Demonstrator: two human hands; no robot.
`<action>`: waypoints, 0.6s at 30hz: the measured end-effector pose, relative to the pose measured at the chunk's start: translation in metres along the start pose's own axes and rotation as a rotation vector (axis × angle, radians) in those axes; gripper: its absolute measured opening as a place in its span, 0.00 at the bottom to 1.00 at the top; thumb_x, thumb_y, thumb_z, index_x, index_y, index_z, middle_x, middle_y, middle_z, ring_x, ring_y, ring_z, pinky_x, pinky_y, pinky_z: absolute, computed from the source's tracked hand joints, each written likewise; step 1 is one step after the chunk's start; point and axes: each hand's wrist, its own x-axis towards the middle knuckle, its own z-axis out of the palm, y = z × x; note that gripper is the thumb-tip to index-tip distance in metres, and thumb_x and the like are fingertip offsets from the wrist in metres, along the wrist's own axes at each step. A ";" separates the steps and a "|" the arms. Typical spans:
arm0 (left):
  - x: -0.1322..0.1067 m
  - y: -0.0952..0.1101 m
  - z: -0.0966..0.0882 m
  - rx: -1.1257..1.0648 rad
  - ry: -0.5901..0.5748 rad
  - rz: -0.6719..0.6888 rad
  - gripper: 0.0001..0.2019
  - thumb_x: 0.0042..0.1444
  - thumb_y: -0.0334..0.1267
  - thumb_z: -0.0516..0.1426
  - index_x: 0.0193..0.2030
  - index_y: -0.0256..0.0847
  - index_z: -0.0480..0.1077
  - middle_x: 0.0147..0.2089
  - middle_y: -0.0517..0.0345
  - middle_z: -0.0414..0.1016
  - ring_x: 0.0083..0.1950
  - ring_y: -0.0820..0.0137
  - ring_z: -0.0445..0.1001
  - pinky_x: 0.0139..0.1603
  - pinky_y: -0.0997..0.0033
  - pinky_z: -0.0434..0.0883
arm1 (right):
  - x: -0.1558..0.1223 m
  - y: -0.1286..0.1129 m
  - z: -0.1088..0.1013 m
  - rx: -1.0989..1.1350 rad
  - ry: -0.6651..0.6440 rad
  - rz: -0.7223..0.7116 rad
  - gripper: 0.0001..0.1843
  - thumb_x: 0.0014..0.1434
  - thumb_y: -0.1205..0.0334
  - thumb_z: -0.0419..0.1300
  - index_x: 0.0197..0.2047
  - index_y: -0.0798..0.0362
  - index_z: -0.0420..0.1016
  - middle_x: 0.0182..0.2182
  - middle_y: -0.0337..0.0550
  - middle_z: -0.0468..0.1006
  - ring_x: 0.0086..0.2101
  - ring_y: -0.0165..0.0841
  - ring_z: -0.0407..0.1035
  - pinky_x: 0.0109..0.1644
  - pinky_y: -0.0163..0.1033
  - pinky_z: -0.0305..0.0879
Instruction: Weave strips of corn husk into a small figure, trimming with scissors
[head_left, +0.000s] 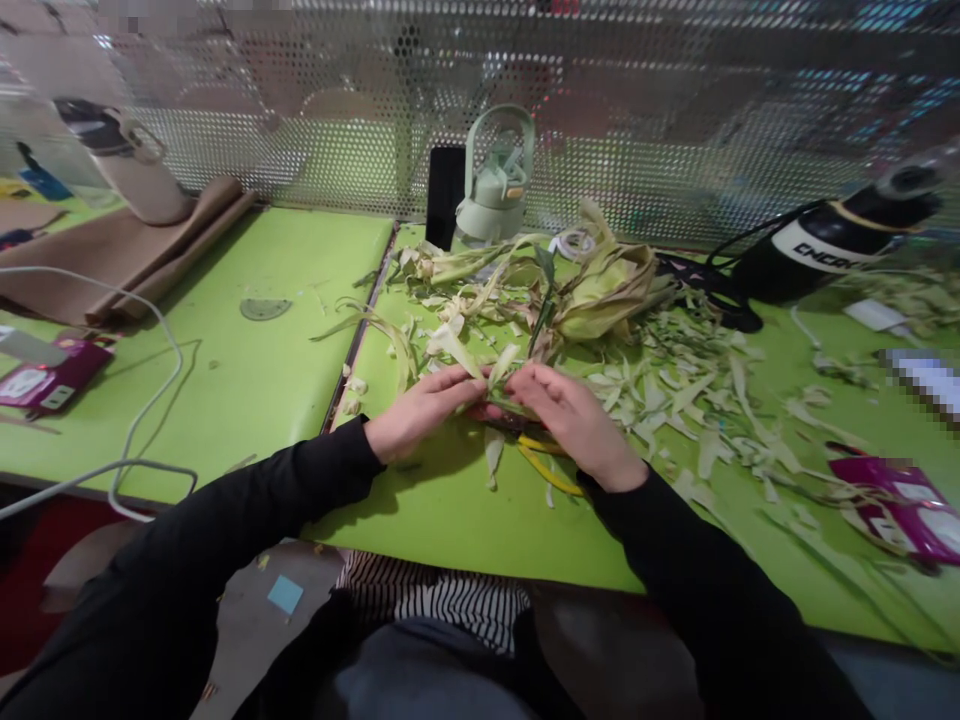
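My left hand (424,410) and my right hand (574,420) meet at the middle of the green table (247,370), fingertips pinched together on a pale green leaf strip (501,388). Both wrists rest near the table surface, in black sleeves. Just beyond the fingers lies a heap of dried pale leaves and husks (592,285). Under my right hand lie yellow-handled scissors (547,470), partly hidden. Cut leaf scraps (697,390) are scattered to the right.
A pale green bottle (496,185) and a dark phone (445,195) stand at the perforated back wall. A black bottle (832,245) lies at the right. Magenta packets (896,500) (49,375), a white cable (150,400) and folded brown paper (127,250) lie around.
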 end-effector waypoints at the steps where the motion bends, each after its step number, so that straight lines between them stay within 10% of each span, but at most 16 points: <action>1: -0.001 0.000 0.001 -0.009 -0.009 0.000 0.06 0.59 0.37 0.59 0.39 0.37 0.73 0.35 0.56 0.76 0.36 0.74 0.72 0.44 0.71 0.67 | 0.000 -0.001 0.001 -0.025 -0.044 -0.006 0.24 0.59 0.38 0.59 0.34 0.53 0.73 0.29 0.41 0.75 0.29 0.31 0.66 0.33 0.37 0.62; 18: -0.008 0.007 0.009 0.170 -0.094 -0.026 0.13 0.58 0.43 0.60 0.29 0.36 0.68 0.26 0.61 0.68 0.28 0.76 0.68 0.34 0.74 0.66 | -0.003 0.004 0.011 -0.180 0.043 -0.196 0.19 0.64 0.43 0.55 0.37 0.50 0.72 0.32 0.41 0.76 0.34 0.36 0.69 0.38 0.40 0.65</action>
